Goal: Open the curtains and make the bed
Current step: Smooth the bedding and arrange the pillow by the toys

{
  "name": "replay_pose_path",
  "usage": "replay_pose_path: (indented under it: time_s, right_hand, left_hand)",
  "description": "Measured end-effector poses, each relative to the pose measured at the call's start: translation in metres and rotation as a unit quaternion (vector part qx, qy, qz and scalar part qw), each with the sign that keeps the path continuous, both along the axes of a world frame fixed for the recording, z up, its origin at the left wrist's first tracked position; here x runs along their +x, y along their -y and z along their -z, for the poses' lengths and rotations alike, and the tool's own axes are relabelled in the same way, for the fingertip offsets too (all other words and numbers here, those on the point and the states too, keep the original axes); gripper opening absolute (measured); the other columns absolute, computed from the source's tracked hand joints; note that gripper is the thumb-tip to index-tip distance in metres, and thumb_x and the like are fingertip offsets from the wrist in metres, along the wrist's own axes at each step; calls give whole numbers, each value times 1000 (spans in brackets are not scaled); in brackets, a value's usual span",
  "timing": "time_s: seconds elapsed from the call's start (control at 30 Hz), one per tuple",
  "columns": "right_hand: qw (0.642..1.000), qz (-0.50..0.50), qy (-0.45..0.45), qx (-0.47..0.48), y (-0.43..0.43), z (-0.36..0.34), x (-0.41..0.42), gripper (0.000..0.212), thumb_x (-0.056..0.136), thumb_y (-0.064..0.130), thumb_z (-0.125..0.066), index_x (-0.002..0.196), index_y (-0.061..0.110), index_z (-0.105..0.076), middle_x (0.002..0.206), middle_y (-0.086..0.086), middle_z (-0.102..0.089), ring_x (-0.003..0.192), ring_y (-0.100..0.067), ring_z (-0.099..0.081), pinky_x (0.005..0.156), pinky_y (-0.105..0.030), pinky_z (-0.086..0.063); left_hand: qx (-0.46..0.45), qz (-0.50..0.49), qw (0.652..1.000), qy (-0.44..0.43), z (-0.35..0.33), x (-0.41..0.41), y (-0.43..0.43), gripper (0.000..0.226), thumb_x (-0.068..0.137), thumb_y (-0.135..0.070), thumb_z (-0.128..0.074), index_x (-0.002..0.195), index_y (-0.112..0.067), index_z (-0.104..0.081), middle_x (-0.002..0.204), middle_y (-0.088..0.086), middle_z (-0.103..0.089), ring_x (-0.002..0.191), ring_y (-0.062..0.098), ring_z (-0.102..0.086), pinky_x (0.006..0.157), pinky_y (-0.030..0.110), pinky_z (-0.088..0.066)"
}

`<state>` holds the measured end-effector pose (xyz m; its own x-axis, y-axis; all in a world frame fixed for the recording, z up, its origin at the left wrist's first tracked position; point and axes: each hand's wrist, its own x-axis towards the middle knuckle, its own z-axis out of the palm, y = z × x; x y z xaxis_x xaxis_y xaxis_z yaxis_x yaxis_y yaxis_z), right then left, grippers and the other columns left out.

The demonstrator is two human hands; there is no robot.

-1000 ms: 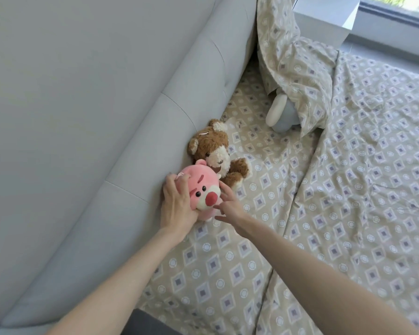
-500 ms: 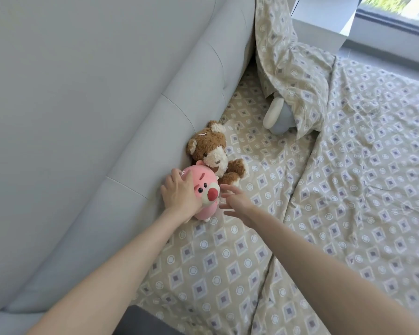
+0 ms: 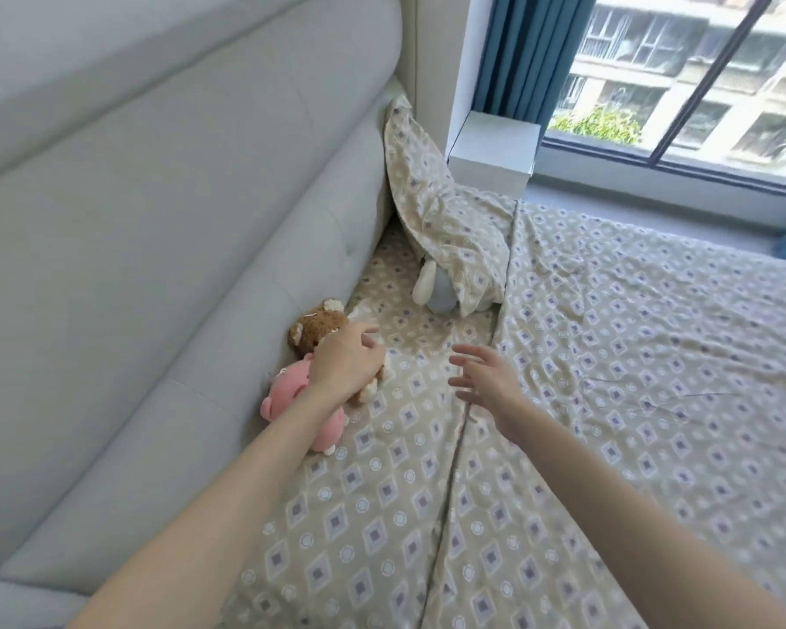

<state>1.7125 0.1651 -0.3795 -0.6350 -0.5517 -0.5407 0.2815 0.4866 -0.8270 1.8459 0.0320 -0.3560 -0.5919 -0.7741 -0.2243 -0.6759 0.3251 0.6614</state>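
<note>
By padded headboard (image 3: 191,247) — left hand (image 3: 346,361) over fuzzy brown bear (image 3: 315,328); right hand (image 3: 486,383) splayed.

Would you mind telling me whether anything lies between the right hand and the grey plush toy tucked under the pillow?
Nothing visible does: only bare patterned sheet separates the open right hand from the grey plush toy, whose upper part the pillow covers.

I see a matt, stitched headboard (image 3: 164,247), creased printed cotton on the duvet (image 3: 631,356), fuzzy plush on the brown bear (image 3: 316,326), smooth glass window (image 3: 699,79).
</note>
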Motion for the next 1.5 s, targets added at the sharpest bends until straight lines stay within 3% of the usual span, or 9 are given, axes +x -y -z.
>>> replay_pose_path:
  time_s: [0.13,0.3,0.43,0.53,0.67,0.97,1.27,1.5]
  right_hand:
    - [996,31,-49,-63,-55,-55,-25,39,92,-3,-38,116,19,-58,116,2,-64,90,-18,-64,87,-35,-55]
    - [988,36,-94,-120,-132,-113,-48,40,91,-3,-38,111,24,-60,112,7,-66,96,-20,-66,88,-35,-55]
    - [979,48,-139,-139,-193,-140,-62,39,92,-2,-40,114,23,-60,112,8,-66,95,-19,-67,86,-33,-55]
    - [974,58,-159,-149,-220,-151,-67,39,92,-2,-40,117,21,-59,114,7,-66,95,-20,-67,86,-33,-55]
    - [965,124,-181,-146,-284,-165,-73,38,92,-3,-40,116,20,-58,113,6,-65,94,-19,-67,85,-32,-56]
    - [935,264,-211,-110,-401,-163,-75,36,93,1,-40,115,23,-57,113,8,-64,91,-15,-66,84,-31,-56]
    - [904,366,-212,-67,-530,-146,-99,33,93,1,-39,113,21,-56,112,6,-64,86,-14,-64,81,-30,-53]
    - [909,369,-189,-52,-627,-106,-152,30,94,3,-40,114,20,-55,116,4,-63,88,-16,-64,82,-31,-53]
  left_hand:
    - [25,-15,995,-95,-42,-29,-47,38,90,-21,-52,127,-24,-59,114,-6,-66,102,10,-60,90,26,-47]
    - [41,-9,982,-182,-87,-62,-113,36,91,-20,-53,126,-24,-58,113,-8,-65,101,6,-57,75,13,-42]
    - [60,12,972,-226,-113,-88,-168,34,91,-20,-53,123,-29,-58,112,-10,-64,103,8,-59,85,22,-46]
    - [81,29,966,-243,-123,-102,-192,35,91,-17,-51,125,-26,-58,114,-7,-64,103,9,-59,84,21,-46]
    - [92,101,959,-247,-136,-127,-243,35,92,-16,-50,125,-24,-57,113,-6,-64,102,15,-62,92,35,-52]
    - [131,278,927,-216,-141,-180,-348,35,94,-17,-48,127,-28,-56,116,-9,-62,104,13,-60,84,26,-47]
    - [155,382,893,-177,-124,-238,-467,36,93,-15,-47,126,-25,-56,118,-6,-62,106,14,-60,90,30,-49]
    - [171,391,895,-129,-85,-295,-562,37,92,-15,-48,127,-25,-56,120,-5,-61,109,16,-59,92,32,-48]
